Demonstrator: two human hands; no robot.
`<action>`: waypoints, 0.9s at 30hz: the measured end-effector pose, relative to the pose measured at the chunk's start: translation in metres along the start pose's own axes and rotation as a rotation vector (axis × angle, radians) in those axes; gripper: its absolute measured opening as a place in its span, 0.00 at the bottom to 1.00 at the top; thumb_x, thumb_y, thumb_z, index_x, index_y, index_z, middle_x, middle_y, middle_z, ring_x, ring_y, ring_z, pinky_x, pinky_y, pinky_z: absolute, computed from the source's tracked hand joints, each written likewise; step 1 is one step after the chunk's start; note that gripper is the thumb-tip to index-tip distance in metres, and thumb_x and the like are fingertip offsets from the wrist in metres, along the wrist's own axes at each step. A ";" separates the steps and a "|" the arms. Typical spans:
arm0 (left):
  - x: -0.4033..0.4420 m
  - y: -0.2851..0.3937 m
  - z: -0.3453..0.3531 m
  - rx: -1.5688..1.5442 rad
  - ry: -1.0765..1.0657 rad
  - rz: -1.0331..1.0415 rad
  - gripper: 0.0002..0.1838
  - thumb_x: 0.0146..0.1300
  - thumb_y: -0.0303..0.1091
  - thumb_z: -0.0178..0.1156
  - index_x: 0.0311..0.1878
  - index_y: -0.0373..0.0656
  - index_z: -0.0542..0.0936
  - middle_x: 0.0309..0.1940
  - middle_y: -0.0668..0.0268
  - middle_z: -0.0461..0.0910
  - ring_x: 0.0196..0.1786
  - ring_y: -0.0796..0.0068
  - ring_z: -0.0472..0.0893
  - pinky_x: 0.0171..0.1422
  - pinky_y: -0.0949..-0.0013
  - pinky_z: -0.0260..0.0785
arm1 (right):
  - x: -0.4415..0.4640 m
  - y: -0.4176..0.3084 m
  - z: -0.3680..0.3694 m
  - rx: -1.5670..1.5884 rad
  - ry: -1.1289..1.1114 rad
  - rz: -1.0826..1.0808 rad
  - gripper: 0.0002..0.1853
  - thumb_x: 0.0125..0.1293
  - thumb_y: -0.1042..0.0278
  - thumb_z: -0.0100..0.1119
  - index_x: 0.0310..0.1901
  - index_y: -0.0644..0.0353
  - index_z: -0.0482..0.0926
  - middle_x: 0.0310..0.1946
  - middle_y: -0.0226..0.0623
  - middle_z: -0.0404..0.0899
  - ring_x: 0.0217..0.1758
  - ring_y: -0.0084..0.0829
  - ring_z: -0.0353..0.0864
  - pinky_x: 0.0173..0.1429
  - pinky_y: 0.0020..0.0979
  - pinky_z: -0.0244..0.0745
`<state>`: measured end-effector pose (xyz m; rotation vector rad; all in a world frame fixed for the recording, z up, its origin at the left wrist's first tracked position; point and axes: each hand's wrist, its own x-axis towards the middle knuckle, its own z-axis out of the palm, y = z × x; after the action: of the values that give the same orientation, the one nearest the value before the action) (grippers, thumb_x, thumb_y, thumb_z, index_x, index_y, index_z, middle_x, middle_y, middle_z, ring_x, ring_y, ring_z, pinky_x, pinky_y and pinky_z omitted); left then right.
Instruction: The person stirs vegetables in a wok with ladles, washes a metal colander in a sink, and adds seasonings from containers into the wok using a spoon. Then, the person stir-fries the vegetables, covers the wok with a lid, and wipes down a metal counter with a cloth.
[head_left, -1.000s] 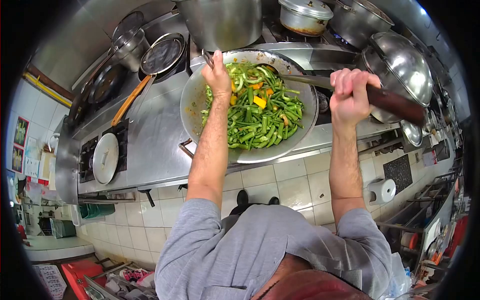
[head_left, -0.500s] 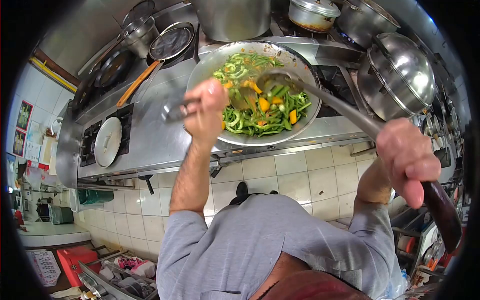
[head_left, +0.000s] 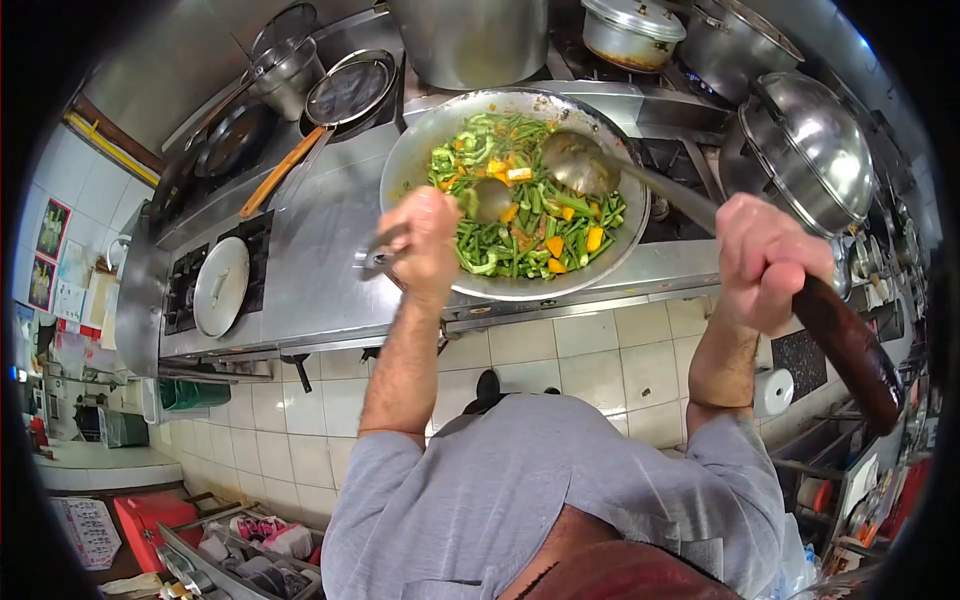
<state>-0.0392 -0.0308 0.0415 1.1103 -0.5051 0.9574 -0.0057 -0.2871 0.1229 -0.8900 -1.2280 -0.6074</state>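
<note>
A wide metal wok [head_left: 400,170] holds chopped green vegetables [head_left: 510,245] and orange squash-like pieces [head_left: 594,239]. My right hand [head_left: 770,262] is wrapped round the long handle of a large ladle [head_left: 583,163], whose bowl faces up over the far right part of the food. The dark wooden end of that handle sticks out below the fist. At the wok's left rim my left hand [head_left: 424,240] is closed on a smaller metal spoon [head_left: 491,200]. Its bowl rests among the vegetables, and its handle end pokes out left of the fist.
Behind the wok stand a tall stockpot [head_left: 470,45] and a lidded pot [head_left: 632,35]. A big domed pot [head_left: 815,140] sits to the right. Leftward are a wooden-handled strainer [head_left: 350,90], a steel counter [head_left: 320,220] and a round lid [head_left: 221,287] on a burner.
My right hand has moved up and left, and the large ladle's bowl has lifted clear of the food, shifting slightly right. The vegetables are spread differently. My left hand is slightly lower and further right.
</note>
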 end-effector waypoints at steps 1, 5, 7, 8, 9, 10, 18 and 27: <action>0.011 0.004 -0.008 0.016 0.025 -0.015 0.17 0.63 0.30 0.47 0.17 0.47 0.58 0.13 0.76 0.51 0.16 0.83 0.49 0.20 0.73 0.42 | 0.006 0.008 -0.001 -0.053 -0.047 -0.003 0.17 0.62 0.61 0.54 0.23 0.64 0.64 0.14 0.31 0.66 0.14 0.24 0.62 0.20 0.27 0.59; 0.048 -0.020 -0.039 0.210 0.145 0.048 0.19 0.64 0.34 0.48 0.17 0.48 0.56 0.13 0.77 0.50 0.17 0.85 0.50 0.20 0.74 0.42 | -0.001 0.079 0.002 -0.203 0.055 -0.014 0.10 0.55 0.71 0.62 0.27 0.66 0.72 0.19 0.37 0.73 0.24 0.25 0.71 0.29 0.26 0.68; 0.059 -0.050 -0.055 0.311 0.219 0.046 0.21 0.63 0.35 0.50 0.15 0.47 0.57 0.12 0.76 0.53 0.17 0.85 0.51 0.20 0.74 0.41 | -0.002 0.119 0.003 -0.449 -0.069 -0.157 0.09 0.52 0.75 0.65 0.29 0.63 0.72 0.17 0.36 0.73 0.20 0.27 0.74 0.24 0.25 0.69; 0.064 -0.068 -0.064 0.409 0.293 0.042 0.22 0.63 0.37 0.52 0.14 0.46 0.58 0.11 0.76 0.55 0.17 0.86 0.53 0.21 0.74 0.39 | -0.007 0.141 0.007 -0.423 -0.086 -0.185 0.10 0.50 0.75 0.67 0.28 0.61 0.71 0.16 0.34 0.72 0.17 0.28 0.73 0.22 0.25 0.69; 0.068 -0.089 -0.073 0.521 0.310 0.072 0.23 0.63 0.38 0.52 0.13 0.44 0.61 0.10 0.76 0.56 0.16 0.85 0.54 0.20 0.73 0.42 | -0.011 0.157 0.012 -0.487 -0.117 -0.246 0.12 0.48 0.74 0.68 0.27 0.61 0.71 0.15 0.33 0.71 0.17 0.27 0.73 0.21 0.26 0.68; 0.067 -0.111 -0.084 0.520 0.308 0.067 0.23 0.63 0.38 0.52 0.13 0.44 0.61 0.10 0.76 0.56 0.16 0.85 0.54 0.20 0.73 0.42 | -0.016 0.172 0.016 -0.500 -0.138 -0.245 0.13 0.47 0.73 0.69 0.26 0.61 0.70 0.15 0.33 0.71 0.17 0.27 0.72 0.21 0.27 0.69; 0.094 -0.211 -0.115 0.523 0.650 -0.147 0.24 0.63 0.44 0.51 0.15 0.40 0.64 0.10 0.74 0.59 0.15 0.80 0.58 0.19 0.70 0.51 | -0.022 0.230 -0.050 -0.042 0.568 0.224 0.10 0.62 0.69 0.54 0.25 0.57 0.66 0.12 0.26 0.62 0.14 0.20 0.61 0.19 0.25 0.60; 0.096 -0.249 -0.115 0.037 0.856 -0.347 0.20 0.59 0.40 0.55 0.15 0.47 0.62 0.09 0.76 0.58 0.11 0.84 0.58 0.14 0.76 0.49 | -0.086 0.212 -0.121 0.095 1.022 0.360 0.20 0.65 0.57 0.49 0.17 0.53 0.59 0.11 0.26 0.55 0.14 0.24 0.55 0.28 0.34 0.61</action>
<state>0.2093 0.0801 -0.0605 0.6899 0.3918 1.0270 0.2082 -0.2807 -0.0231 -0.5574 -0.1649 -0.5820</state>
